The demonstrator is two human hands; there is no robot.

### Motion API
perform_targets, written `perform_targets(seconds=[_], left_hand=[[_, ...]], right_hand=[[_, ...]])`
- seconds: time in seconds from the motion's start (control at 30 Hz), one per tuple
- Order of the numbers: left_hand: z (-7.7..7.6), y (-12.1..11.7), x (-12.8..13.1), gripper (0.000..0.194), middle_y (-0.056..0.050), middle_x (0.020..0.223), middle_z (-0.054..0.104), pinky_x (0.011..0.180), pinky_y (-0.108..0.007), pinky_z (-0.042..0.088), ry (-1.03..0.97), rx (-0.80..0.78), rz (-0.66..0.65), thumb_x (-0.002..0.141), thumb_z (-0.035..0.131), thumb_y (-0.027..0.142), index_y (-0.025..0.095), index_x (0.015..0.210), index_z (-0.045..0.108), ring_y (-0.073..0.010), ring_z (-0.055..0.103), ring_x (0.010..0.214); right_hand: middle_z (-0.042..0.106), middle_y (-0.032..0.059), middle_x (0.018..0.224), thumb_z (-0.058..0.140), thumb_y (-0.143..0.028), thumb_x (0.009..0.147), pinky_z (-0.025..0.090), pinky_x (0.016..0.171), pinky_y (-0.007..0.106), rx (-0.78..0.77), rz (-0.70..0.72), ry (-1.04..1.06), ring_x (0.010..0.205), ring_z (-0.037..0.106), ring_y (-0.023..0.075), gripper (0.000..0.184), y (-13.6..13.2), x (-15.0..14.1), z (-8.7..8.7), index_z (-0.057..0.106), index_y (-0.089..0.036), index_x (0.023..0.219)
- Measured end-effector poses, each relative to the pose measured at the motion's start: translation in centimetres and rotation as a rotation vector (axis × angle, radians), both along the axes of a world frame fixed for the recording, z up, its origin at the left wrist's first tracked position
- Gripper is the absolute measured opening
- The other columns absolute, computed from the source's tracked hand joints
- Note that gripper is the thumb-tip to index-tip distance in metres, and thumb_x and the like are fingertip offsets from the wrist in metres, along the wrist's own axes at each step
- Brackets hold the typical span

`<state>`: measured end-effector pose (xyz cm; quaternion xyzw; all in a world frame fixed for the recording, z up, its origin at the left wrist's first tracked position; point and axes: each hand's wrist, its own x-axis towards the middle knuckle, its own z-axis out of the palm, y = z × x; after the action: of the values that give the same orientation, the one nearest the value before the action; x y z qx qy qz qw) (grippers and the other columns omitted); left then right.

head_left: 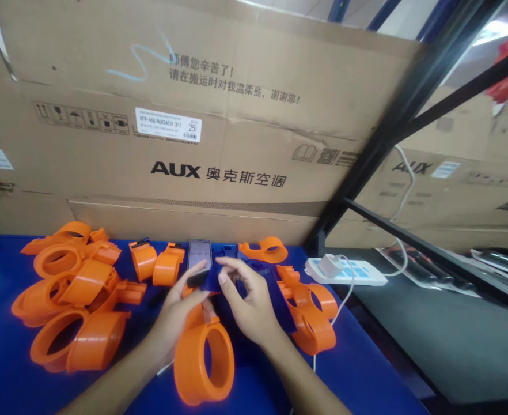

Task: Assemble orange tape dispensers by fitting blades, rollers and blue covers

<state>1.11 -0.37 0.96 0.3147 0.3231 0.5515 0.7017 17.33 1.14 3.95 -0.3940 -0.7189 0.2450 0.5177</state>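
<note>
My left hand (178, 314) is closed around the arm of an orange tape dispenser (182, 369), a plastic ring piece whose wide ring hangs toward me. A black piece (198, 279) shows at the arm's far end, by my left thumb. Close to it, my right hand (249, 300) has its thumb and index finger curled together; whatever they pinch, if anything, is too small or hidden. Dark blue plastic parts (280, 300) lie behind and beside my right hand, partly covered by it. A phone (199, 253) with a lit screen stands just beyond both hands.
Several orange dispensers are heaped at left (85, 282), with others at right (312, 323). Two with black ends (144, 262) stand by the phone. A white power strip (344, 271) with a cable lies at the blue table's (366, 369) right edge. A large carton (219, 144) walls off the back.
</note>
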Motion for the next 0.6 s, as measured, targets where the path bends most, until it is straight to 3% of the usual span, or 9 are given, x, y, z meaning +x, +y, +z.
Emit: perform_targets(seconds=[0.1,0.2,0.47,0.6], left_hand=[[-0.4,-0.1,-0.1,0.106,-0.002,0.062,0.072,0.059,-0.029,0.053,-0.003,0.005,-0.154,0.084,0.079,0.031,0.024,0.166,0.011,-0.0202,0.068,0.054],[-0.7,0.1,-0.4,0.114,-0.004,0.065,0.073,0.058,-0.030,0.054,-0.005,-0.002,-0.242,0.084,0.080,0.035,0.028,0.165,-0.001,-0.0225,0.071,0.055],[-1.4,0.3,-0.7,0.114,-0.007,0.076,0.077,0.069,-0.035,0.060,-0.083,0.002,-0.296,0.079,0.086,0.039,0.029,0.164,0.010,-0.0262,0.077,0.068],[-0.9,0.1,-0.3,0.097,-0.011,0.122,0.075,0.093,-0.044,0.058,-0.143,-0.008,-0.263,0.075,0.089,0.022,0.037,0.155,0.036,-0.0319,0.078,0.099]], right_hand=[[0.072,0.0053,0.103,0.060,-0.038,0.100,0.056,0.082,0.034,-0.207,0.133,0.095,0.089,0.069,0.0199,0.035,0.3,0.3,0.3,0.062,-0.024,0.132],[0.073,0.0044,0.101,0.058,-0.044,0.101,0.055,0.091,0.037,-0.354,0.332,0.165,0.097,0.070,0.0216,0.035,0.4,0.5,0.7,0.063,-0.024,0.130],[0.071,0.0027,0.097,0.060,-0.049,0.099,0.054,0.077,0.031,-0.447,0.387,0.229,0.085,0.068,0.0184,0.035,0.0,0.2,1.0,0.066,-0.025,0.124],[0.071,0.0033,0.097,0.065,-0.050,0.096,0.055,0.075,0.030,-0.458,0.362,0.276,0.086,0.068,0.0184,0.034,0.2,0.3,0.9,0.065,-0.024,0.117]])
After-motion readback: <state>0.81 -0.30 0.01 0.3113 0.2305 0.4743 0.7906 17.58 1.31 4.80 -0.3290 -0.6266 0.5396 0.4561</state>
